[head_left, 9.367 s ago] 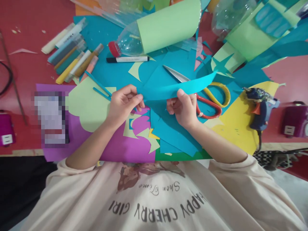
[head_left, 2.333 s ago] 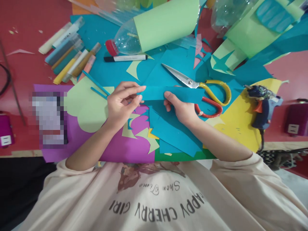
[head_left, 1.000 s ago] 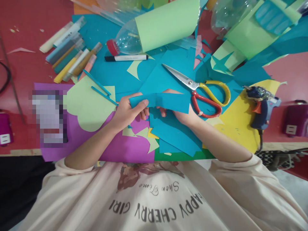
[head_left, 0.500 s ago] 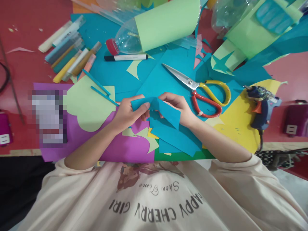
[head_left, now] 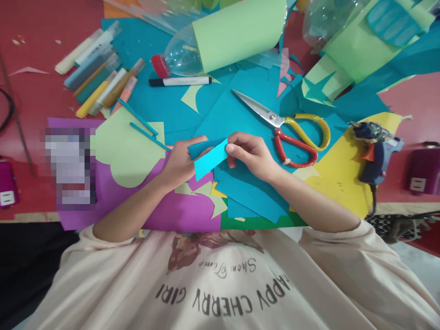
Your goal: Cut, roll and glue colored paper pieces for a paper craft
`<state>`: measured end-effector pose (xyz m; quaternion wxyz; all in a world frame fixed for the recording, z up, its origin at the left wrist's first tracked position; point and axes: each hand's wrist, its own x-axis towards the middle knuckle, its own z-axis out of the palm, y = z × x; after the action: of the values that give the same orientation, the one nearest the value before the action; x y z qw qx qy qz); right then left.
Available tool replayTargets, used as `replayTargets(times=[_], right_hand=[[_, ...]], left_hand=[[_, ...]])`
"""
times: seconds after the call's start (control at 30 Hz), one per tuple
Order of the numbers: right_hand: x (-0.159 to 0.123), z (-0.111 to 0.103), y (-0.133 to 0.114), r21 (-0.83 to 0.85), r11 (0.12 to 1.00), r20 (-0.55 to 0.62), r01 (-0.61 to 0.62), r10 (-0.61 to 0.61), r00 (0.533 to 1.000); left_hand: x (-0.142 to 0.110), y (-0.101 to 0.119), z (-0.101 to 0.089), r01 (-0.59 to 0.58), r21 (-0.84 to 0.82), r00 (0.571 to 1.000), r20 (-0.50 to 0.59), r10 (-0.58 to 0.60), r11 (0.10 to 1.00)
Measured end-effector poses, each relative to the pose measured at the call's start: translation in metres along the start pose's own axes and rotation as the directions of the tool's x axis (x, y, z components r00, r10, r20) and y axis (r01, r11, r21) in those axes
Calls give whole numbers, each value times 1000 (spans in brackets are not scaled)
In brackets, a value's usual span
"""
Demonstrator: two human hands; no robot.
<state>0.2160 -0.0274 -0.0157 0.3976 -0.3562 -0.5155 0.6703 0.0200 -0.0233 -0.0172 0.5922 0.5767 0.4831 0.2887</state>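
Both of my hands hold one teal paper strip (head_left: 209, 159), folded over on itself into a short piece. My left hand (head_left: 179, 162) pinches its left end, fingers closed. My right hand (head_left: 252, 153) pinches its right end between thumb and fingers. The strip hovers just above a pile of teal paper offcuts (head_left: 247, 188) lying on purple (head_left: 165, 211), yellow and green sheets. Red-and-yellow-handled scissors (head_left: 288, 130) lie just right of my right hand.
A plastic bottle wrapped in light green paper (head_left: 220, 41) lies at the back. A black-and-white marker (head_left: 180, 82) and several glue sticks and pens (head_left: 99, 78) lie back left. A blue glue gun (head_left: 373, 146) sits at right. Paper scraps cover the red table (head_left: 34, 96).
The long teal strip has been folded shorter. My right hand has brought its end across to the left, so both hands now meet over the folded piece.
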Motion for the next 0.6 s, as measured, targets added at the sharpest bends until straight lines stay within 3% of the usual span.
replayTargets(times=[0.13,0.37,0.6], right_hand=[[0,0,-1,-36,999,-23,-15,14,1000],[0,2,-1,-94,995,-99,-16,6,995],[1,0,1,-163,986,-239,43,-82,968]], left_hand=[[0,7,1,74,-138,995,83,-63,988],[0,8,2,38,-152,995,102,-23,988],[2,7,-1,-74,-67,995,-66,70,995]])
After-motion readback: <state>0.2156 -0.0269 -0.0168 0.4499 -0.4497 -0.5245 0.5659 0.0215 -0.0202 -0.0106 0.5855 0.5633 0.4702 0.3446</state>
